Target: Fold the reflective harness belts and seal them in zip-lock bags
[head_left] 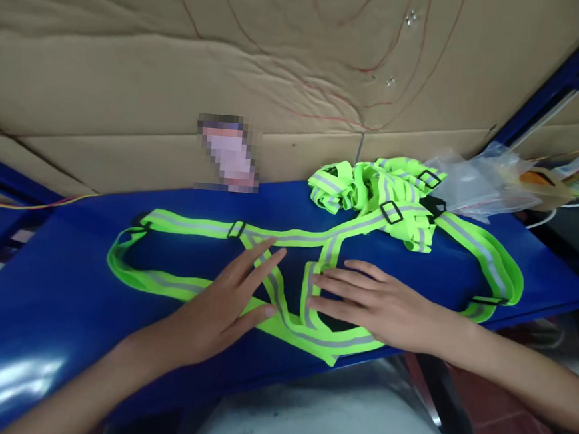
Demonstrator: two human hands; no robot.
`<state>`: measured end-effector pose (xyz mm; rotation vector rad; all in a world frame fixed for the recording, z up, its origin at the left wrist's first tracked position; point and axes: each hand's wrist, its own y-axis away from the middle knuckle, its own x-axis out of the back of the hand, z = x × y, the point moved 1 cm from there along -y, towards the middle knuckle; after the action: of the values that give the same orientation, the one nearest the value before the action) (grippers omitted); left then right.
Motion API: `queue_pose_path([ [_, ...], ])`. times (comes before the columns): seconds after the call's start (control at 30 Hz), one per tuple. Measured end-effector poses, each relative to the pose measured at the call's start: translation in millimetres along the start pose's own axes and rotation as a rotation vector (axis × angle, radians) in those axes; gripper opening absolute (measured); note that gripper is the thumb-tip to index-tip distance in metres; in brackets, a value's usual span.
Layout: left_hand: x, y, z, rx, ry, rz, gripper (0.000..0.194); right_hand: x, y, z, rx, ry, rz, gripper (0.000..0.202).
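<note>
The left hand [227, 306] is spread with its fingers apart and grasps nothing, its fingertips just over the diagonal strap of a lime-green reflective harness [298, 239]. The right hand [378, 297] is likewise loose and flat, fingers extended leftward across the short upright strap. Whether either hand presses on the webbing or hovers just above it, I cannot quite tell from this angle.

The harness lies spread on a blue table [85, 321], below and between both hands; one loop reaches out to the left of the left hand, another curves round beyond the right hand. A black buckle [237, 229] sits on the upper strap, just past the left fingertips. Farther off, beyond the right hand, a tangled heap of similar straps [352, 188] lies against the far strap, with a clear plastic bag [477, 182] to its right. Cardboard [103, 95] stands behind, well beyond both hands.
</note>
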<state>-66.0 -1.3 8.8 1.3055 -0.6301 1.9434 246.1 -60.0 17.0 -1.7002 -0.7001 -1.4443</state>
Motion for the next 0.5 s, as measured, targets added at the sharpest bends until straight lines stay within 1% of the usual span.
queue_pose_path([
  [0.03,-7.2,10,-6,0.018,-0.08,0.035,0.074,-2,6,1,-0.035,-0.018,-0.035,0.07],
  [0.1,-19.1,33,-19,0.065,-0.168,0.086,0.078,-3,25,5,-0.162,-0.041,-0.064,0.072],
  [0.17,-25.5,53,-30,0.124,-0.157,0.114,0.078,-3,48,6,-0.302,-0.069,-0.063,0.064],
  [0.23,-25.7,69,-37,0.142,-0.126,0.107,0.076,-3,68,5,-0.391,-0.129,-0.094,0.058],
  [0.3,-19.8,79,-43,0.117,-0.135,0.097,0.073,-6,85,5,-0.413,-0.157,-0.117,0.057],
  [0.37,-7.8,87,-49,0.124,-0.16,0.121,0.07,-12,98,10,-0.443,-0.129,-0.11,0.055],
  [0.43,9.4,95,-57,0.191,-0.155,0.182,0.062,-19,107,23,-0.473,-0.067,-0.059,0.051],
  [0.5,29.0,104,-65,0.287,-0.117,0.25,0.051,-25,112,41,-0.445,0.002,0.027,0.043],
])
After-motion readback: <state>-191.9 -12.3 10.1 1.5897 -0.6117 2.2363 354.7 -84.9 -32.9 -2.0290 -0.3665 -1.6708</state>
